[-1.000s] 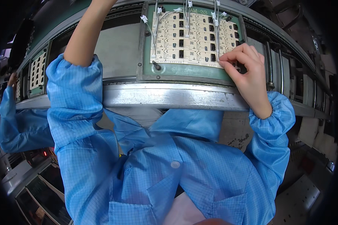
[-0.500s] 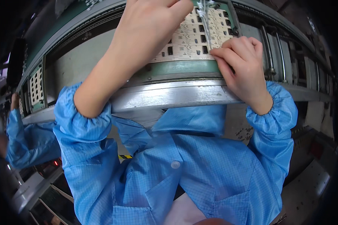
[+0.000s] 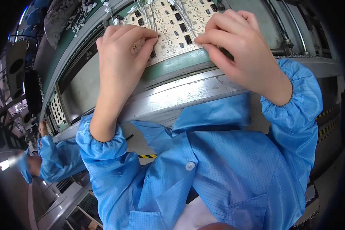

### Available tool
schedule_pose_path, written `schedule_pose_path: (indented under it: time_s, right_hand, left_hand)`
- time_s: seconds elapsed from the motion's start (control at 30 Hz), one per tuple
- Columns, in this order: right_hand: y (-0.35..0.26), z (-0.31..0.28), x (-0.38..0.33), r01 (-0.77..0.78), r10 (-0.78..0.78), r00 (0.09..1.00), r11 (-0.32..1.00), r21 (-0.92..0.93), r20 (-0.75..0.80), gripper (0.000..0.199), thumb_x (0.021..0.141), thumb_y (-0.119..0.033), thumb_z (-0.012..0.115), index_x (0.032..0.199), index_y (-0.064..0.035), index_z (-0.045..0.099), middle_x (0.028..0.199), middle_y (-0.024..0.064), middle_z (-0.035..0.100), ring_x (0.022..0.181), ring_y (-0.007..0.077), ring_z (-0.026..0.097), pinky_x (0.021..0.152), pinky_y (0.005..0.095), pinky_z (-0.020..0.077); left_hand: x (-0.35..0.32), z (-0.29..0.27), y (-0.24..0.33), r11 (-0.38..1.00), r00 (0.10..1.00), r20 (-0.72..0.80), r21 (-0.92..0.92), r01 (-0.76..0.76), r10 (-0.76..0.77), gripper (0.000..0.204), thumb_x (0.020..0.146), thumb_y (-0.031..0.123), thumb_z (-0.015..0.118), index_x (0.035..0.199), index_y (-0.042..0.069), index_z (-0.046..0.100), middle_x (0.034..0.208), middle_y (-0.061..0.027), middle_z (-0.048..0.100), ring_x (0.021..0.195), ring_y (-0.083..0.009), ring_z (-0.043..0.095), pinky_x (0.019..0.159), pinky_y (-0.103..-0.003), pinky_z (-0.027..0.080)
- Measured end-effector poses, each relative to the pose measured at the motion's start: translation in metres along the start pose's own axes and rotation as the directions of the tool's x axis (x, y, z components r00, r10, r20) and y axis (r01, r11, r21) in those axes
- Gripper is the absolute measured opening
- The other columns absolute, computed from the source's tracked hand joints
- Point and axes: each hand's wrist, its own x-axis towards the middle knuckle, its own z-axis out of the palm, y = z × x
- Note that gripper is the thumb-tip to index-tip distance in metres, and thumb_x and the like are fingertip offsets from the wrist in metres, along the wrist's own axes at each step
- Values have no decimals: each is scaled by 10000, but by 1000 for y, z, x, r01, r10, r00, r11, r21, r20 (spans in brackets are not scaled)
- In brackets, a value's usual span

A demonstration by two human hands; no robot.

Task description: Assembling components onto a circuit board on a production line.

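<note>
A cream circuit board panel [image 3: 166,27] with rows of black components lies in a green carrier [image 3: 176,63]. My left hand [image 3: 120,51] is over the panel's near left part, thumb and forefinger pinched at the lower end of a thin white wire [image 3: 153,20]. At the panel's near right part, my right hand [image 3: 241,46] pinches the end of another white wire [image 3: 185,18] beside a black component. Both wires run away across the panel toward its far side. The exact wire tips are hidden by my fingertips.
A metal rail [image 3: 172,92] runs along the near side of the line. More white wires with connectors [image 3: 82,17] lie beyond the far rail. At the left, another person in a blue sleeve [image 3: 61,159] works near a second panel [image 3: 57,109]. A threaded rod [image 3: 276,19] stands at right.
My left hand has come back from the far part of the panel to its near left edge, now pinching a wire there. The right hand stays at its wire end. The view has shifted.
</note>
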Motion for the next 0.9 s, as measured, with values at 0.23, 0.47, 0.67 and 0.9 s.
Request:
schedule_pose_path:
  time_s: [0.23,0.47,0.67,0.9]
  right_hand:
    - [-10,-18,2,-85,87,996,992,90,-17,84,841,-47,695,925,-44,690,871,63,595,860,230,595,819,381,410]
    - [-8,-21,1,-163,162,987,968,191,20,98,820,-84,706,914,-66,690,902,46,577,892,222,566,860,394,360]
    - [-8,-18,1,-145,150,989,970,194,-7,70,816,-86,711,874,-66,676,900,45,570,894,222,561,861,400,364]
    - [-7,-13,0,-144,151,988,971,191,-24,61,809,-84,709,831,-75,652,897,37,566,896,221,556,857,400,369]
  left_hand:
    - [-4,2,13,991,991,-38,36,131,-129,76,809,131,775,885,120,773,1010,16,682,1007,-250,538,912,-384,358]
    - [-8,6,19,977,976,-76,48,206,-202,74,806,135,783,878,123,773,1018,17,660,1048,-259,499,915,-398,341]
    - [-13,9,29,955,980,-140,245,169,-138,86,808,161,800,885,154,762,1046,30,642,1050,-259,495,893,-408,334]
    - [-12,10,23,951,981,-173,282,129,-82,101,804,203,820,877,177,755,1053,41,641,1054,-262,493,875,-412,332]
